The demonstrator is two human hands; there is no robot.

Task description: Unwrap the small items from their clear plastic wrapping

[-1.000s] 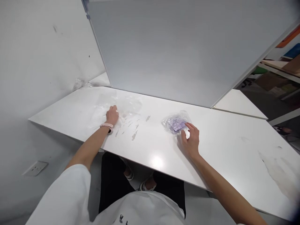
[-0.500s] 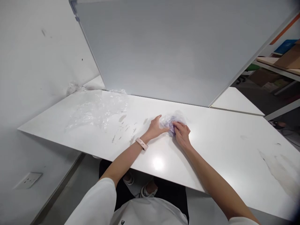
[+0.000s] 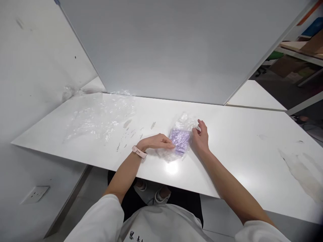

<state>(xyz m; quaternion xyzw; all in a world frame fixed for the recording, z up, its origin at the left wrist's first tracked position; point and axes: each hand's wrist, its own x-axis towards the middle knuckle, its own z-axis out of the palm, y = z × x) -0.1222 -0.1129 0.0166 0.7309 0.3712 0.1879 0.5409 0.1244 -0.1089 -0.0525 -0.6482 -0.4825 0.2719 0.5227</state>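
Observation:
A flat purple item (image 3: 180, 140) lies on the white table, covered in clear, crinkled plastic wrap (image 3: 185, 121) that spreads out above and below it. My left hand (image 3: 158, 142), with a pale pink band on the wrist, reaches in from the left. Its thumb and fingers are pressed together on the wrap at the purple item's left edge. At the right edge of the bundle is my right hand (image 3: 201, 137), its fingers loosely curled and apart, the thumb side close against the plastic. Whether it touches the wrap is hard to tell.
A large sheet of clear plastic (image 3: 101, 116) lies on the left part of the white table (image 3: 234, 141). Along the back edge stands a grey-white panel (image 3: 164, 50). To the left is a wall (image 3: 30, 84) with a socket; shelves with boxes are at far right.
The purple item now lies flatter and more exposed, with wrap spread above and below. My left hand has moved down and its fingers have closed; my right hand has loosened and shifted slightly right.

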